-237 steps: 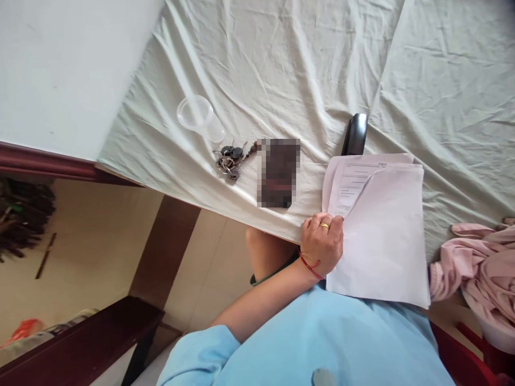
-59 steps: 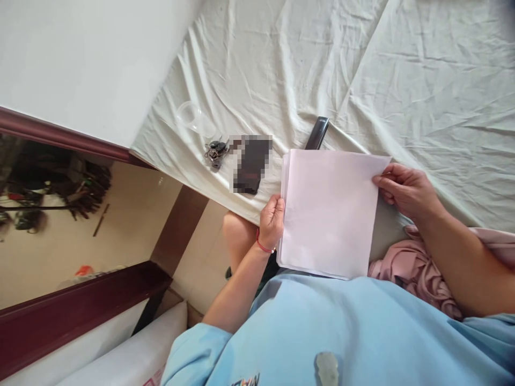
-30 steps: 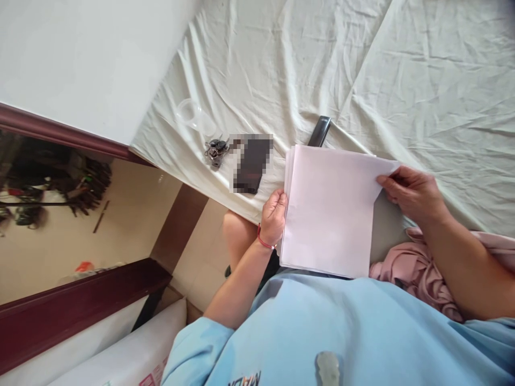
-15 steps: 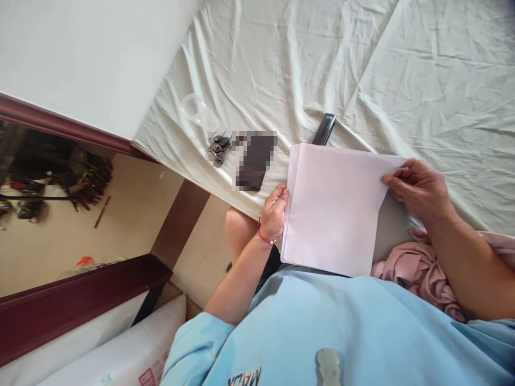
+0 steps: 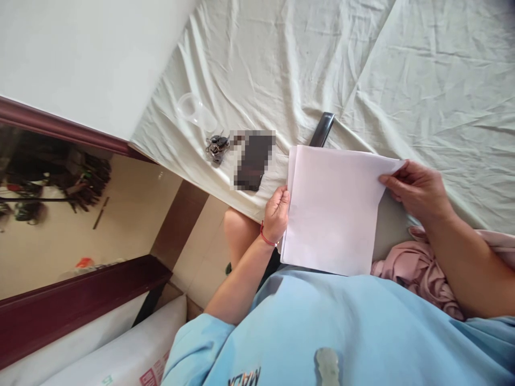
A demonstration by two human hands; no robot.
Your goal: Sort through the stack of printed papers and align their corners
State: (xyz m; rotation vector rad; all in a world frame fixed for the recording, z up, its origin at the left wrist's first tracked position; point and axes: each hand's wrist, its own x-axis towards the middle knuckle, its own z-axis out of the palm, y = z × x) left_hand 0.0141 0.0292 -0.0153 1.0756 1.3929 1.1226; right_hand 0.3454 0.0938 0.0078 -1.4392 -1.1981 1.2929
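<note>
Several white sheets of paper (image 5: 333, 209) lie in a loose stack in front of my body, their left edges slightly fanned. My left hand (image 5: 277, 212), with a red cord bracelet (image 5: 267, 236) at the wrist, is closed on the left edge of the stack. My right hand (image 5: 418, 187) pinches the top sheet's upper right corner, which bends up a little. Beyond the paper's top edge a black stapler-like long object (image 5: 323, 128) shows, its near end hidden by the sheets.
On the pale bedsheet (image 5: 422, 80) lie a dark pixelated rectangle (image 5: 255, 161), a bunch of keys (image 5: 217, 147) and a clear plastic cup (image 5: 195, 111). Pink cloth (image 5: 418, 273) is bunched right of the paper. At left stands a mirror with a dark red frame (image 5: 80, 289).
Both hands keep their hold on the paper. The right hand and the sheet's corner have shifted very slightly left; the left wrist has turned a little. The view has also moved slightly.
</note>
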